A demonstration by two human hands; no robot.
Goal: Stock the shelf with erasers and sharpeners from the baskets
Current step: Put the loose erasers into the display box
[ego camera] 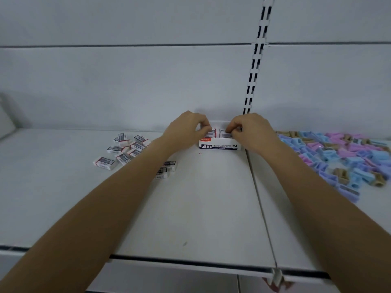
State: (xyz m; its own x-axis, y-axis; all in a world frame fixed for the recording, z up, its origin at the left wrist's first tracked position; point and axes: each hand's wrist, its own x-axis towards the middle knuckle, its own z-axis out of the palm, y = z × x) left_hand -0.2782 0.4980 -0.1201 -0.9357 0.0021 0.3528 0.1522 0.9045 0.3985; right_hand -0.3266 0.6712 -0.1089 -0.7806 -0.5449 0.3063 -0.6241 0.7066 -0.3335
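The box [219, 146], marked 4B ERASER 24, sits open-topped at the back of the shelf [201, 208], close to the rear wall and just left of the seam between two shelf boards. Inside it erasers [212, 134] stand packed on edge, and both hands are curled over them. The left hand [186, 127] pinches one at the left of the row and the right hand [249, 129] pinches one at the right, fingertips bent down tight. I'd say they're squaring the row so more will fit. To the left, loose erasers [122, 151] lie scattered beside that forearm, handy for filling the box. On the right board sharpeners [338, 157], blue, pink and tan, lie heaped well apart, kept to their own side.
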